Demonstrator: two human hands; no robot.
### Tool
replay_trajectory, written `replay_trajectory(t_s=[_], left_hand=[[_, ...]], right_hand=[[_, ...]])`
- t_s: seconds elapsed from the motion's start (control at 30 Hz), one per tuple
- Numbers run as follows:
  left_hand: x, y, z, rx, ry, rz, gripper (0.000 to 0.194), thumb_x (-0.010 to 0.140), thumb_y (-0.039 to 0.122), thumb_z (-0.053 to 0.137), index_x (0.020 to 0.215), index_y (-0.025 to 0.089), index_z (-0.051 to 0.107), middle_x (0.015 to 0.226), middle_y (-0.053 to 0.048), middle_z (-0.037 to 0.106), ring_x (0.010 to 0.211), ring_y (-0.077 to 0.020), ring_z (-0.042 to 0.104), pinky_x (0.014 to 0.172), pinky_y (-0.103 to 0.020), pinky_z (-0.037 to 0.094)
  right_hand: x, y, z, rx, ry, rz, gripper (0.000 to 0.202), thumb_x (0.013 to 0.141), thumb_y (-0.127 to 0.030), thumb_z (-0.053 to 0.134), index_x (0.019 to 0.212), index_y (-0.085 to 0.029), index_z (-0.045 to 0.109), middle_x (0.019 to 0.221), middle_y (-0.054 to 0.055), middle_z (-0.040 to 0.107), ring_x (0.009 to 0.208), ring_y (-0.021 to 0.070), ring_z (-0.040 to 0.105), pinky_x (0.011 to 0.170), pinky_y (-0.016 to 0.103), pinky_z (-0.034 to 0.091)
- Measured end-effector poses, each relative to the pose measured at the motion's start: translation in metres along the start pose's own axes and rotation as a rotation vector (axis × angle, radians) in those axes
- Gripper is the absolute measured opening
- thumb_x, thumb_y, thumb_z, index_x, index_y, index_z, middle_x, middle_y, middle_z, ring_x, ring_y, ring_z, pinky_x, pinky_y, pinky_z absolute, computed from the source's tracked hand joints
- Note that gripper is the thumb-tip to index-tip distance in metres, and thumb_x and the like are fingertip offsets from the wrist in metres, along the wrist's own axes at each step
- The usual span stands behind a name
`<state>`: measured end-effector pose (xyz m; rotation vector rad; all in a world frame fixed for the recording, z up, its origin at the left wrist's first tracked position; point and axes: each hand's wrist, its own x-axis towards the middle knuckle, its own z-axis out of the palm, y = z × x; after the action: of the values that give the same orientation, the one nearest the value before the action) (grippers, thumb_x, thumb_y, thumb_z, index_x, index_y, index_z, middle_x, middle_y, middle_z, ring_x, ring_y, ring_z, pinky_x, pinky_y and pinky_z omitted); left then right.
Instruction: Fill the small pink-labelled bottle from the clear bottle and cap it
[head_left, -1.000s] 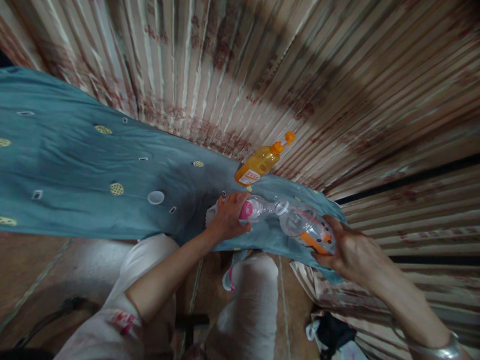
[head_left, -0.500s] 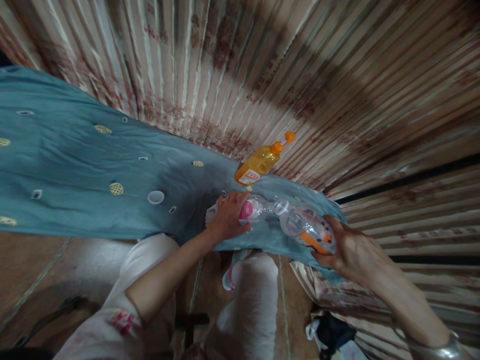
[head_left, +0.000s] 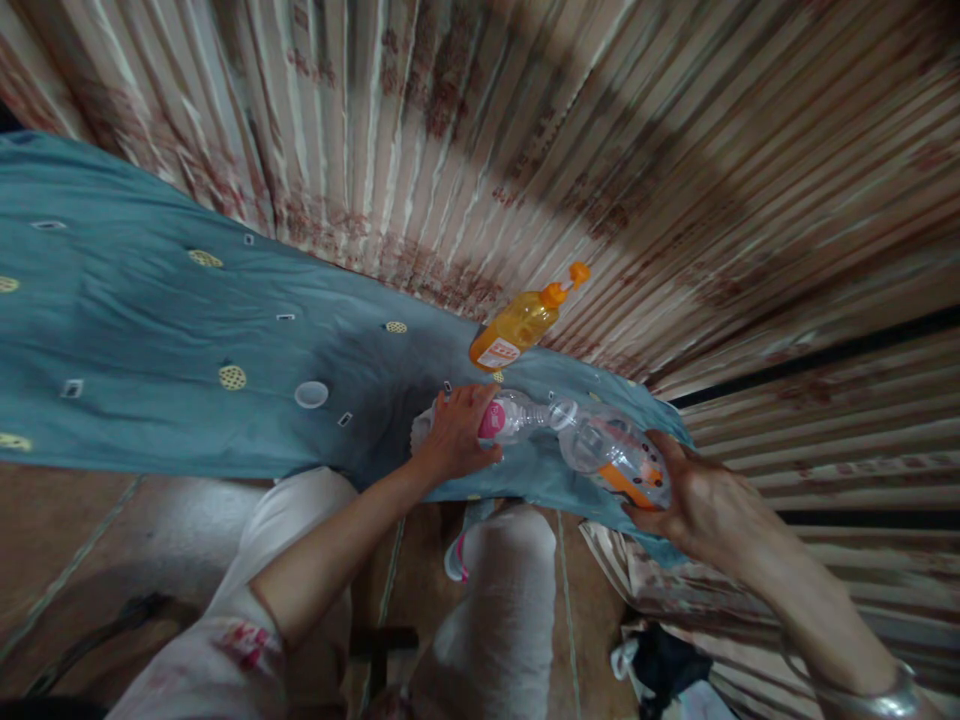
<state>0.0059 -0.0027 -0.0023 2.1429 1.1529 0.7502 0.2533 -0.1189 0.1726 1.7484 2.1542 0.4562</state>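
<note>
My left hand (head_left: 457, 432) is wrapped round a clear plastic bottle with a pink label (head_left: 493, 419), its base showing left of my fingers and its neck pointing right. My right hand (head_left: 686, 490) grips the base end of a clear plastic bottle with an orange label (head_left: 626, 470), tilted with its mouth toward the left. The two bottle mouths meet, or nearly meet; whether they touch I cannot tell. Behind them stands a pump bottle of yellow-orange liquid (head_left: 517, 328) with an orange pump top. To the left lies a small white round lid or dish (head_left: 311, 394).
A blue-green patterned cloth (head_left: 150, 350) covers the long narrow table. A pleated patterned curtain (head_left: 450, 150) hangs right behind it and down the right side. My legs are below the front edge. Dark and white fabric (head_left: 667, 665) lies on the floor at lower right.
</note>
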Motion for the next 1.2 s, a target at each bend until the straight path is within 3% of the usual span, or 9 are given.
replay_trajectory(t_s=[0.2,1.2], left_hand=[[0.0001,0.0007,-0.0006,0.003,0.0,-0.001,0.086,0.072,0.032,0.077,0.148,0.022,0.038,0.147,-0.017,0.053,0.135,-0.0378,0.049,0.113,-0.061,0.034],[0.0003,0.0005,0.0011,0.025,-0.002,-0.003,0.086,0.072,0.033,0.076,0.148,0.02,0.037,0.146,-0.018,0.053,0.136,-0.0383,0.049,0.113,-0.063,0.034]], right_hand=[[0.0001,0.0006,0.0017,0.004,0.01,0.0,0.043,0.077,-0.041,0.067,0.111,-0.016,0.057,0.072,0.006,0.071,0.062,0.0263,0.07,0.054,0.031,0.046],[-0.0011,0.0017,0.0022,-0.014,0.044,-0.038,0.045,0.077,-0.041,0.069,0.112,-0.015,0.056,0.072,0.006,0.071,0.059,0.0255,0.07,0.051,0.03,0.044]])
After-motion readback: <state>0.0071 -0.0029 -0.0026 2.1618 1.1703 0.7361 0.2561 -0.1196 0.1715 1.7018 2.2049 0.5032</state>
